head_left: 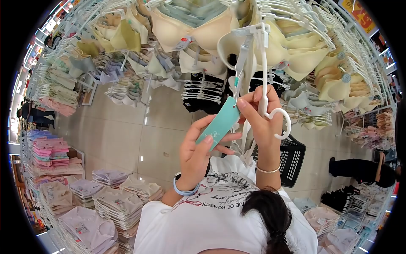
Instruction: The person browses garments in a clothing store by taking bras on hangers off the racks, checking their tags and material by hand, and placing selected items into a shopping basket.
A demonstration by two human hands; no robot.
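A teal hang tag [220, 122] tilts in front of my chest, tied by a string to a bra strap above it. My left hand [195, 146] pinches the tag's lower end between thumb and fingers. My right hand [263, 114] has its thumb by the tag's upper corner, and its fingers close round a white plastic hanger [264, 63]. The hanger's hook [288, 123] points down past my right wrist. From the hanger hangs a pale bra [228, 48], seen partly side-on in front of the rack.
Racks of bras [194, 27] on hangers curve across the top. Black garments [203, 91] hang lower behind. A black perforated basket [292, 156] is by my right side. Folded garment stacks [116, 207] lie at lower left. A person in dark clothes [359, 170] stands at right.
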